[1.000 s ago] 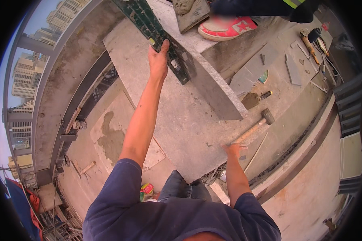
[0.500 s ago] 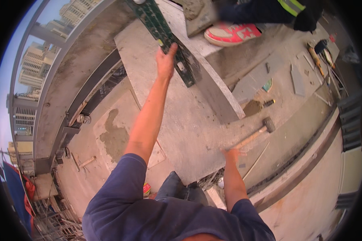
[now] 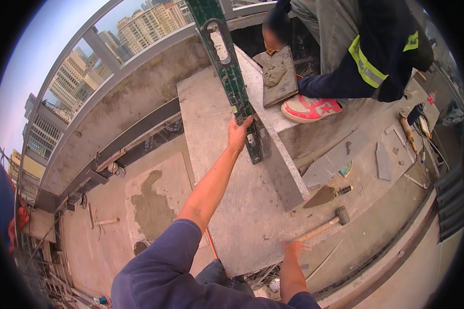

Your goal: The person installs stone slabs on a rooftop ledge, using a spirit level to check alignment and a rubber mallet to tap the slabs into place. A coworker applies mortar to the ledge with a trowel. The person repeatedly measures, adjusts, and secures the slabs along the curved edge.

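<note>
My left hand [image 3: 239, 133] is closed around the lower part of a long green spirit level [image 3: 232, 77], which stands tilted against a grey stone slab edge [image 3: 281, 170]. Beneath it lies a broad grey slab [image 3: 221, 206]. Lower right, my right hand [image 3: 293, 249] is at the handle end of a mallet [image 3: 322, 229] with a dark head. Its fingers appear wrapped around the wooden handle, though they are partly hard to make out. A trowel [image 3: 322, 195] with a dark and yellow handle lies just beyond the mallet.
A co-worker's red-and-white shoe [image 3: 312, 109] rests on the raised slab, beside a mortar-covered board [image 3: 278, 77]. Stone offcuts [image 3: 382, 162] and a yellow power tool [image 3: 408, 131] lie to the right. Wet mortar [image 3: 152, 201] covers floor at left, near a railing [image 3: 105, 49].
My view has tilted up, bringing more of the co-worker and railing into sight. Both hands keep their places on the level and at the mallet.
</note>
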{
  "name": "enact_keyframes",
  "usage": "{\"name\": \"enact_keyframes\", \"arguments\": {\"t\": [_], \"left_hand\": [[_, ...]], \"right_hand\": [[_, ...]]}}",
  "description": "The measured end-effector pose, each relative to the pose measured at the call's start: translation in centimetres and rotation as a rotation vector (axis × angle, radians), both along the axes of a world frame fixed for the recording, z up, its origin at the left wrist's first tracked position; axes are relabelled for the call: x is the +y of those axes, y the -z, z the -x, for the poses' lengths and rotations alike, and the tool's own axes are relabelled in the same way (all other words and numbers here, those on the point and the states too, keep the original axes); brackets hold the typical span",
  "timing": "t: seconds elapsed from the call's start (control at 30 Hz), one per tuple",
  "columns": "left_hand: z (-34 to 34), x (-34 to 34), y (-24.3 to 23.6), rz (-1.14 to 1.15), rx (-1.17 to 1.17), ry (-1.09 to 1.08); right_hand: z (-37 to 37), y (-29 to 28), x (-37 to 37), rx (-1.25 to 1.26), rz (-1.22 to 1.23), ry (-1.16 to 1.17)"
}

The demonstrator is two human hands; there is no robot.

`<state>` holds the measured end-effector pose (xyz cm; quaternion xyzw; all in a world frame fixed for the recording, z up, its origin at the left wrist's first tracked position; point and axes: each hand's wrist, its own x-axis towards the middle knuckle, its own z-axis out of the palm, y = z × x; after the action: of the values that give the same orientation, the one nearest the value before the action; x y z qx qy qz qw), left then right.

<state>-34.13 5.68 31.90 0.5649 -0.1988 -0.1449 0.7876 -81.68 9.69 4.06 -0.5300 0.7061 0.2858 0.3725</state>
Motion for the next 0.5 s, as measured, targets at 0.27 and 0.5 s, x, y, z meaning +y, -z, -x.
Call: {"name": "enact_keyframes", "arguments": {"t": [0.27,0.5], "left_hand": [[-1.0,-0.1,-0.2,0.162,0.014,0.087],[-1.6,0.0,1.1,-0.007,0.046,0.049]], "right_hand": [[0.4,1.0,0.6,0.082,0.077,-0.096],[0.4,1.7,0.3,0.090,0.049,-0.128]]}}
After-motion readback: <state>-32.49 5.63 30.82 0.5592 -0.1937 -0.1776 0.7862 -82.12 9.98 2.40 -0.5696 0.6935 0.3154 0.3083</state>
